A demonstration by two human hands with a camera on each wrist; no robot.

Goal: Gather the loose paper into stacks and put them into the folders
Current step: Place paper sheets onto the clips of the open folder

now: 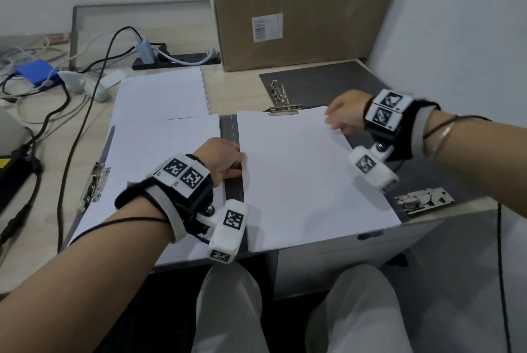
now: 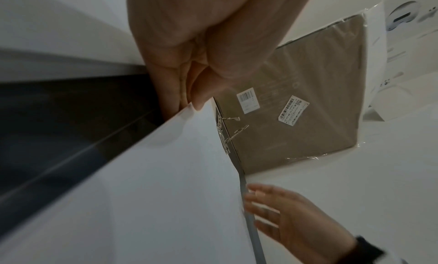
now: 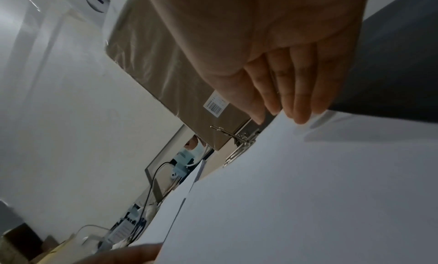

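A white paper stack (image 1: 308,176) lies on the right half of an open grey folder (image 1: 231,130) at the desk's front edge. My left hand (image 1: 228,161) pinches the stack's left edge; in the left wrist view the fingers (image 2: 189,77) close on the paper (image 2: 154,193). My right hand (image 1: 342,116) lies at the stack's far right corner with straight fingers (image 3: 298,99) touching the paper's edge (image 3: 308,193). More paper (image 1: 159,159) covers the folder's left half. A second stack (image 1: 162,93) lies behind it.
Another open dark folder (image 1: 328,82) lies at the back right with a raised metal clip (image 1: 281,96); a second clip (image 1: 422,200) sits at the front right. A cardboard box (image 1: 299,10) leans against the wall. A power strip (image 1: 176,59), cables and a blue box (image 1: 35,72) crowd the left.
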